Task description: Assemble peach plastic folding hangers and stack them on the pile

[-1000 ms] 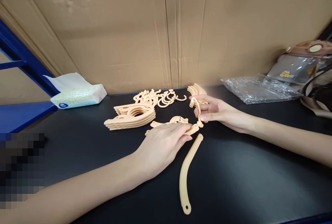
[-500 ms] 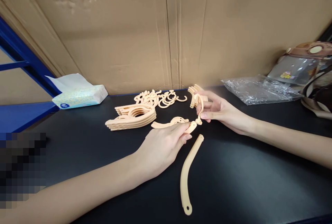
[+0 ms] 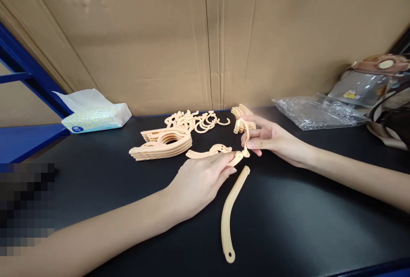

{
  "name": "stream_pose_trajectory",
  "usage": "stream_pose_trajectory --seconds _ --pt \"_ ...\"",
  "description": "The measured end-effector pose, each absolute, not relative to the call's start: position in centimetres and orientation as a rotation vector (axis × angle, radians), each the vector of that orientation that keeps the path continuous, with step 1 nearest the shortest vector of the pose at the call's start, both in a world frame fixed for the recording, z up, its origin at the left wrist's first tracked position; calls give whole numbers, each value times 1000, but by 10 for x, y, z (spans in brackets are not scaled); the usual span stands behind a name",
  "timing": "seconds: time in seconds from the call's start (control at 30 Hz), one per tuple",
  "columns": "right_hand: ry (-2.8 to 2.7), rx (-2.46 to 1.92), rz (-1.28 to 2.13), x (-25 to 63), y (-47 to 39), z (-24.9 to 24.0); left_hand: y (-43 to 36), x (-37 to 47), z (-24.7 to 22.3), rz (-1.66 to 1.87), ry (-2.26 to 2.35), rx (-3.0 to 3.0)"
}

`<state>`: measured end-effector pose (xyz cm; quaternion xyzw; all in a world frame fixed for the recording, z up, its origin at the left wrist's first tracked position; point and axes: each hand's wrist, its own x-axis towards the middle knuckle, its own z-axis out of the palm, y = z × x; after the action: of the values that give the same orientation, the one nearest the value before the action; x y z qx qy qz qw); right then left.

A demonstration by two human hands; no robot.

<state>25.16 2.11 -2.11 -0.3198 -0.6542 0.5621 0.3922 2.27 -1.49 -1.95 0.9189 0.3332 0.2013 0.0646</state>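
Stacked hanger pieces (image 3: 162,144), loose hooks (image 3: 205,121), tissue pack (image 3: 96,116) lie beyond both hands.

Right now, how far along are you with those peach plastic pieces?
Done: nothing I can vouch for. In hand: left hand pinches a flat piece's end while right hand holds a hook against it. Left: one loose arm, stacked pieces, spare hooks.

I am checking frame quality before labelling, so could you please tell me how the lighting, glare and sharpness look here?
Head view: even, soft light; a pale sheen on the black table at right; left hand, right hand and the curved peach arm are sharp; a pixelated block masks the lower left corner; straight edges bow slightly.
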Motion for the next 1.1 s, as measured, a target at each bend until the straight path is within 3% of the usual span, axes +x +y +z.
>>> stream_pose_trajectory --seconds 1.1 --pt "-1652 -822 1517 247 20 -25 -13 20 -24 614 958 2837"
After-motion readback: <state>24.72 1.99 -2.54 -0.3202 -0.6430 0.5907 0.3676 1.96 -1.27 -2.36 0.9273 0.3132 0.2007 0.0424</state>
